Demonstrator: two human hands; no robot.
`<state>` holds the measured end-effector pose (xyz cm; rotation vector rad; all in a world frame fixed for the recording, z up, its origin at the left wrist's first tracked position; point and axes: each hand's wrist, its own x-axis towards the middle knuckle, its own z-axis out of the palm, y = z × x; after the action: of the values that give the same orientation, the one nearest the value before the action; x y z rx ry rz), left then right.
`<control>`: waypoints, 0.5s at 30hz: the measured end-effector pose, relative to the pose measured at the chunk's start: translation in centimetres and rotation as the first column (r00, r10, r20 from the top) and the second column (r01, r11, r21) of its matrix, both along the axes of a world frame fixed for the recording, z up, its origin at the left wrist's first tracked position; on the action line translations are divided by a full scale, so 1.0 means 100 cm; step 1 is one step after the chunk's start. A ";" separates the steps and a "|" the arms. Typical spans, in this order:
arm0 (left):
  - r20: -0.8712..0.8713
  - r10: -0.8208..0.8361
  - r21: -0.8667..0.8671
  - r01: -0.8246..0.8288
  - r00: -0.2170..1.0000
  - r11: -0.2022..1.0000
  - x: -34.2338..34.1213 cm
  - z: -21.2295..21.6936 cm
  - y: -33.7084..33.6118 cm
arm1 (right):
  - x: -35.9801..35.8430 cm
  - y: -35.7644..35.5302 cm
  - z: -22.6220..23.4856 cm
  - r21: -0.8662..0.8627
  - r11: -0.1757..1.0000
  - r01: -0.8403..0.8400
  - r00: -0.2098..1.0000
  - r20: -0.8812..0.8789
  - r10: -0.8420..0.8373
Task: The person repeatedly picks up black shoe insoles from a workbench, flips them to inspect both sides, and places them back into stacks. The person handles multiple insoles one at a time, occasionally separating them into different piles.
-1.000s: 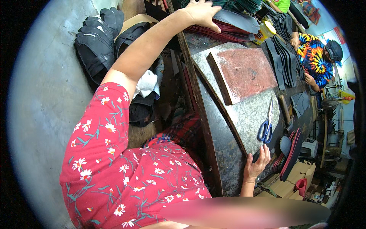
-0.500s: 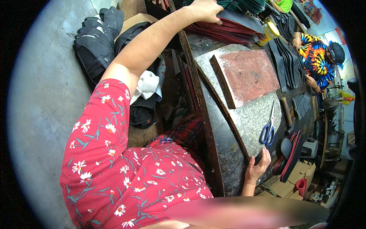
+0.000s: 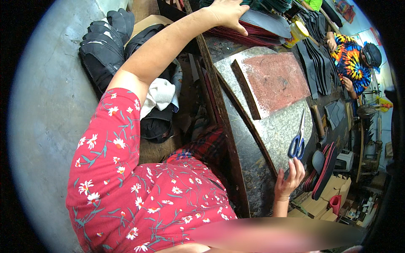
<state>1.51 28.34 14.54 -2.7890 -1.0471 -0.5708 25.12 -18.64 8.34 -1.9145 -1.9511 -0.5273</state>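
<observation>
The left hand (image 3: 228,16), grip spread, is at stacked sheets (image 3: 270,26), top centre. The right hand (image 3: 288,181), grip loosely spread, is near scissors (image 3: 298,139), lower right.

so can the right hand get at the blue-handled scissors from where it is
Yes, most likely: the right hand's fingers are right by the handles of the scissors, which lie uncovered on the pale slab, and nothing seems to block the way.

A crimson blouse (image 3: 168,206) carries scattered white daisies with orange-red centres, slender teal-green stems and narrow leaves. Its short left sleeve (image 3: 105,139) ends above the elbow. Below shows red-and-dark plaid clothing (image 3: 206,145) with blue lines. The left hand (image 3: 228,16) is bare.
</observation>
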 end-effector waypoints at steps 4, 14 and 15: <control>-0.008 -0.018 0.141 0.019 1.000 0.990 0.014 -0.010 -0.013 | -0.014 0.046 0.034 -0.069 0.989 -0.134 0.991 0.009 0.135; -0.062 -0.096 0.056 0.099 0.993 0.993 0.013 -0.016 0.011 | -0.052 0.167 0.076 -0.100 0.896 -0.432 0.901 -0.097 0.424; -0.048 -0.106 0.085 0.109 0.993 0.990 0.012 -0.018 0.011 | -0.056 0.172 0.075 -0.136 0.891 -0.432 0.901 -0.093 0.423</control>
<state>2.71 29.48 12.71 -2.7807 -0.8464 -0.5503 19.49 -1.44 15.87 -1.4826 -2.3363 -0.1932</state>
